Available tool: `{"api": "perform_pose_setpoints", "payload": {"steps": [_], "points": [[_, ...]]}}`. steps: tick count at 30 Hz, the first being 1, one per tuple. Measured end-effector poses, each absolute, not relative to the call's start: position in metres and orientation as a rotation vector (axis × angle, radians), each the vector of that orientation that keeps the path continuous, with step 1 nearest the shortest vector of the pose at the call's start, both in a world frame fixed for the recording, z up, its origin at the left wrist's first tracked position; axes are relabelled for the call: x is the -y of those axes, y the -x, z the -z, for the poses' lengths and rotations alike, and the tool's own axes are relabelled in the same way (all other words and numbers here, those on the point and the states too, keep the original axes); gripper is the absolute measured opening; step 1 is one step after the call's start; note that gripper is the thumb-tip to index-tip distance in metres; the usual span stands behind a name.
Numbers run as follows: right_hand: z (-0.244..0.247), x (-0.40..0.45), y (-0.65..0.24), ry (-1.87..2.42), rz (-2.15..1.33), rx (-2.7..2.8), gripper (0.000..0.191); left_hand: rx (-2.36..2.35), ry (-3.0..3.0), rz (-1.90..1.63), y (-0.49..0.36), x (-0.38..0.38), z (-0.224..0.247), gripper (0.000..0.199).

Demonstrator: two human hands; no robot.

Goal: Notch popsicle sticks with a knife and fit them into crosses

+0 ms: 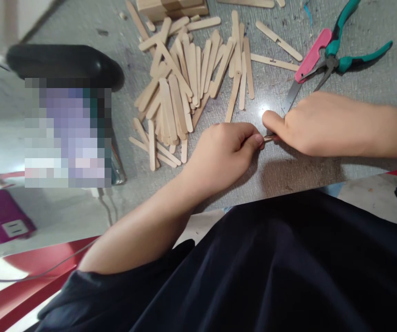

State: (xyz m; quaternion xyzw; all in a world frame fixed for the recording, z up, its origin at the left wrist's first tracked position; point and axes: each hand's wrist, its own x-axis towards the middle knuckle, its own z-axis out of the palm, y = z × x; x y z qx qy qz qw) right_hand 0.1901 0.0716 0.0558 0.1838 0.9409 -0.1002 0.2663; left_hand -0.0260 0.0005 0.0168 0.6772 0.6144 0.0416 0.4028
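Note:
My left hand [228, 147] is closed in a pinch at the table's front edge, holding what looks like a thin wooden craft stick [269, 139], seen edge-on and mostly hidden. My right hand [312, 123] meets it from the right, thumb stretched forward and other fingers curled underneath. What those fingers grip is covered by the hand. Just beyond the right hand lies a pink-handled cutter [314, 53] with its blade [291, 96] out, pointing toward the thumb. Teal-handled pliers [331, 62] rest against the cutter. Left of these are two notched craft sticks [279, 40].
A loose heap of craft sticks [174, 101] spreads beyond my left hand. Bundled sticks [172, 8] lie at the back. On the left stand a black rounded object [65, 64], a blurred-out patch, a cable [107, 207] and a purple socket box [3, 219].

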Motion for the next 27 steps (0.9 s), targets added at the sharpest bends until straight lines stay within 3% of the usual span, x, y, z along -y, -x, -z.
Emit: {"api": "perform_pose_setpoints", "payload": {"steps": [13, 27], "points": [[-0.059, -0.062, -0.192, -0.499, 0.228, -2.488, 0.058, -1.539, -1.784, -0.07, 0.026, 0.005, -0.017, 0.031], [-0.059, -0.062, -0.195, -0.504, 0.247, -2.469, 0.055, -1.51, -1.784, -0.14, 0.027, 0.007, -0.016, 0.031]]}}
